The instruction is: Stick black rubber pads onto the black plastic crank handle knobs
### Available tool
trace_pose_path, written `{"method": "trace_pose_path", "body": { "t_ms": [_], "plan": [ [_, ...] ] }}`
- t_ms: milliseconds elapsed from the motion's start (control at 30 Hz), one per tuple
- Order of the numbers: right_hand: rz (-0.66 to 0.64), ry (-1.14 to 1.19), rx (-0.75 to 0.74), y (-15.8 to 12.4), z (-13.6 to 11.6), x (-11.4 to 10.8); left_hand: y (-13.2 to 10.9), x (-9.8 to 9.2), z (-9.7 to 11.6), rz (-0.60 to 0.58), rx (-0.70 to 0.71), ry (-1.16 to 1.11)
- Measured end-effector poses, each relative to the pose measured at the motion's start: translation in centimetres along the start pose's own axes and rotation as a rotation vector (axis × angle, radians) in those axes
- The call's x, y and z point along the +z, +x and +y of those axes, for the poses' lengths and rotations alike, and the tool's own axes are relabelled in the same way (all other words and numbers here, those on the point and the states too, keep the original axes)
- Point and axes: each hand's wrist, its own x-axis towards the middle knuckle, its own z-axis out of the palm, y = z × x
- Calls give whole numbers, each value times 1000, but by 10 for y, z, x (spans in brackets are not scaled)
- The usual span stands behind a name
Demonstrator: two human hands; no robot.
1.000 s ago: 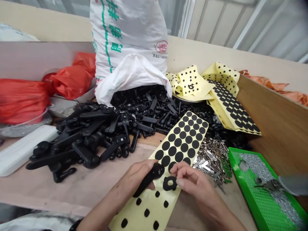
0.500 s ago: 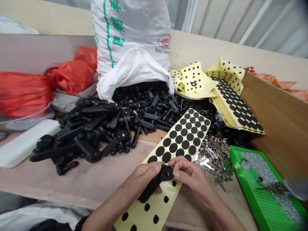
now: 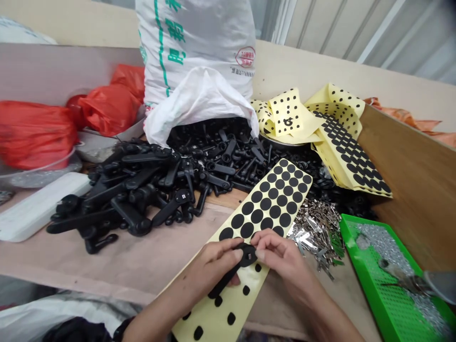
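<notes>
My left hand (image 3: 217, 261) grips a black plastic crank handle (image 3: 228, 281) along its arm, with the thumb near its round head. A small light slot shows in that head. My right hand (image 3: 280, 254) has its fingers bent and its thumb pressed on the right rim of the same head. Under both hands lies a yellow backing sheet (image 3: 240, 292) with black round stickers (image 3: 265, 203) on its upper part. Lower down it bears only small black dots. My fingertips behind the handle are hidden.
Black crank handles (image 3: 131, 190) spill from a white woven sack (image 3: 199, 42). Metal clips (image 3: 317, 228) lie right of the sheet, beside a green tray (image 3: 388, 289) of small metal parts with a tool across it. More sticker sheets (image 3: 356, 156) and red bags (image 3: 35, 135) stand behind.
My left thumb has shifted onto the handle's round head, and the handle has turned slightly in my grip. The right hand keeps its place at the rim.
</notes>
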Motion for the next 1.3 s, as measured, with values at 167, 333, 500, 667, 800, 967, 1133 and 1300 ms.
{"method": "trace_pose_path", "body": {
  "t_ms": [167, 333, 500, 667, 800, 967, 1133, 1300],
  "plan": [
    [7, 41, 18, -1, 2, 1, -3, 5, 2, 30, -12, -29],
    [1, 55, 26, -1, 3, 3, -6, 4, 0, 20, 16, -37],
    [-7, 6, 19, 1, 2, 2, -3, 5, -4, -2, 52, -55],
    [-25, -145, -60, 2, 2, 4, 3, 12, -17, 76, 221, -19],
    [5, -404, -182, -3, 3, 11, 2, 15, -25, 208, 289, 98],
    [0, -269, -138, -5, 14, 22, -5, 13, -27, 291, 368, 212],
    [-71, 120, 22, -1, 14, 31, -15, 11, -26, 358, 432, 246],
    [-306, -181, -1, -13, 2, 45, -49, -11, -53, 410, 398, 306]
  ]
}}
